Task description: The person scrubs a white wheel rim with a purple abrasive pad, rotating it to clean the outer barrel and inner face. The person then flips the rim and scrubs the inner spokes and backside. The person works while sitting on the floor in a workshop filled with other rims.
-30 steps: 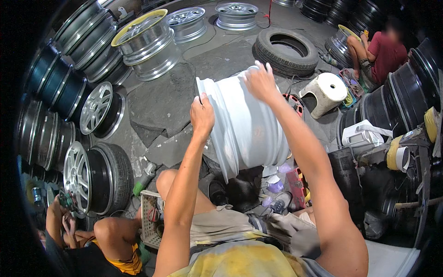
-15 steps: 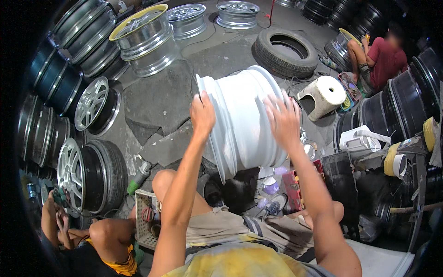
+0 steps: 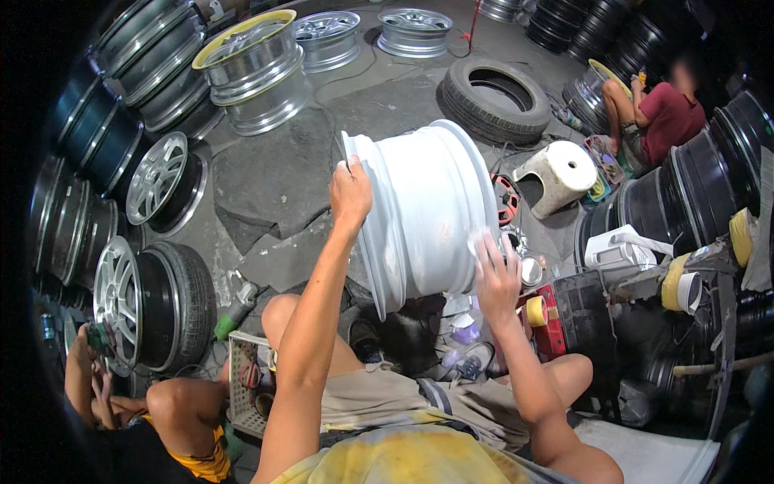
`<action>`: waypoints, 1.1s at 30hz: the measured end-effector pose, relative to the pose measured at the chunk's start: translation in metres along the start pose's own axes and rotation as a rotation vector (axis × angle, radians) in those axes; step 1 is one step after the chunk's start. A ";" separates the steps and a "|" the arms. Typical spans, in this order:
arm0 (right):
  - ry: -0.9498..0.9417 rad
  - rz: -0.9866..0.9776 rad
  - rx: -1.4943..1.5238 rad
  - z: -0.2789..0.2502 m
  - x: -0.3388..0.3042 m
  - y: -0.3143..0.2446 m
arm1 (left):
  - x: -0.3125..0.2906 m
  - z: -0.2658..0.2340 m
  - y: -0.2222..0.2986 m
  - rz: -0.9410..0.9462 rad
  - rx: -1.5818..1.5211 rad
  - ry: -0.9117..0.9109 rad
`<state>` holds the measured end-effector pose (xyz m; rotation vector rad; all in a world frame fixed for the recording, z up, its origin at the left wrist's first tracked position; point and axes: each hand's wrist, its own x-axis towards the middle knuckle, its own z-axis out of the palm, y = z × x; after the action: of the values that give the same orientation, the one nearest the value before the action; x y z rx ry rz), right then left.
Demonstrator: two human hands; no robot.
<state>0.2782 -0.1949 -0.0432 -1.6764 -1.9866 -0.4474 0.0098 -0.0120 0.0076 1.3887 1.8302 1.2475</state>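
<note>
A pale grey-white wheel rim stands tilted in front of me, its barrel facing up. My left hand is closed round the rim's left edge, the thumb and fingers hooked over the lip. At the lower right edge, my right hand has its fingers bent against the rim. Something small and whitish shows under those fingertips; its kind is not clear. The rim's underside and the inside of its barrel are hidden from this view.
A white stool and a loose tyre lie beyond the rim. A red crate holds a tape roll. A plastic basket is by my left knee. Stacked rims line both sides; two other people sit nearby.
My right hand has slid from the upper right of the barrel down to its lower right edge. My left hand keeps its hold, and the rim has shifted slightly.
</note>
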 end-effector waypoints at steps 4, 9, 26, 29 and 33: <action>0.083 -0.054 -0.125 -0.007 0.024 0.015 | -0.031 -0.001 0.001 0.032 -0.009 -0.024; -0.194 -0.107 -0.119 0.026 0.217 0.046 | -0.061 -0.003 0.009 0.006 -0.035 -0.070; -0.260 0.415 0.142 0.055 -0.161 0.030 | 0.012 -0.009 -0.004 0.206 0.239 -0.159; -0.028 0.294 0.232 0.018 -0.086 0.011 | -0.050 -0.019 -0.022 0.197 0.137 -0.135; 0.092 -0.030 0.314 0.014 0.001 -0.013 | -0.075 -0.018 -0.030 0.121 0.096 -0.120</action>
<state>0.2628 -0.1893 -0.0534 -1.4081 -1.9037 -0.2045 0.0069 -0.0897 -0.0198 1.6123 1.7675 1.1208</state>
